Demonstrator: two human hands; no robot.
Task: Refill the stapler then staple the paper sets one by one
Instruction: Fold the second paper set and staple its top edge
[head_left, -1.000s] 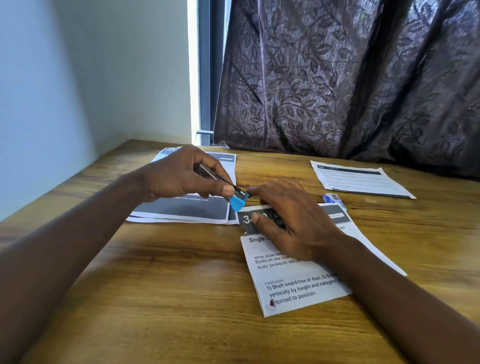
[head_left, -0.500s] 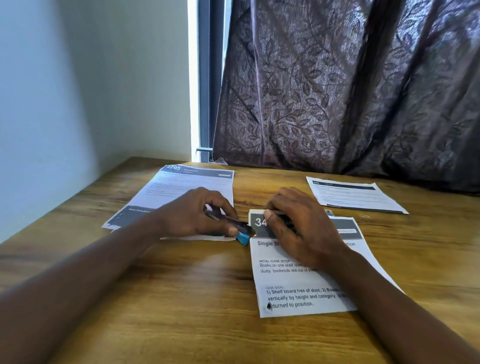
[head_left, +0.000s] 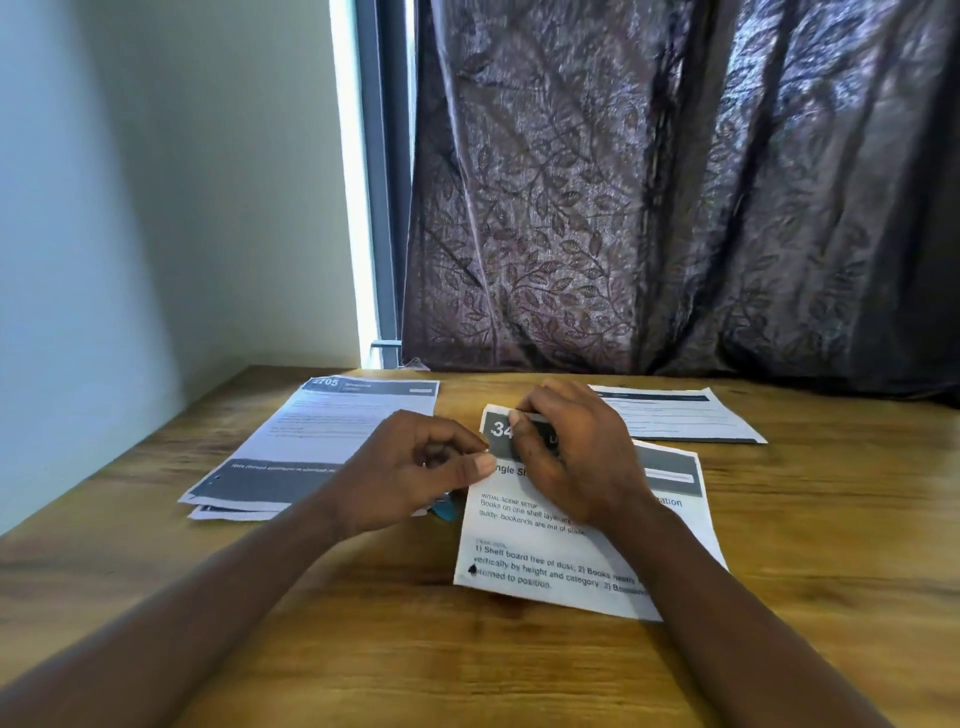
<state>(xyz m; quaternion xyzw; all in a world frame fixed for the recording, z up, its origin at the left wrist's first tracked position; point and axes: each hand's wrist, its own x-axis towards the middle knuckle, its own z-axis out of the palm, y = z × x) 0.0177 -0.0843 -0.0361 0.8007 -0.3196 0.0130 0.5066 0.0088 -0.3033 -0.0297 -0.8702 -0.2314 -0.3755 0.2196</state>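
The bench (head_left: 363, 623) is wood, or a wood-look top, warm brown with a streaky grain and a soft satin sheen where the window light falls. The middle paper set (head_left: 545, 566) is plain matt white paper, printed with dark grey bands and black type. The left paper stack (head_left: 322, 431) and the far paper set (head_left: 675, 415) are the same matt printed stock. A sliver of the stapler (head_left: 445, 510) shows as smooth blue plastic. The curtain (head_left: 649, 208) is heavy woven cloth, dark purple-brown, with a leaf pattern and a faint shimmer. The wall (head_left: 156, 208) is smooth matt paint; the window frame (head_left: 384, 208) looks like smooth grey metal.
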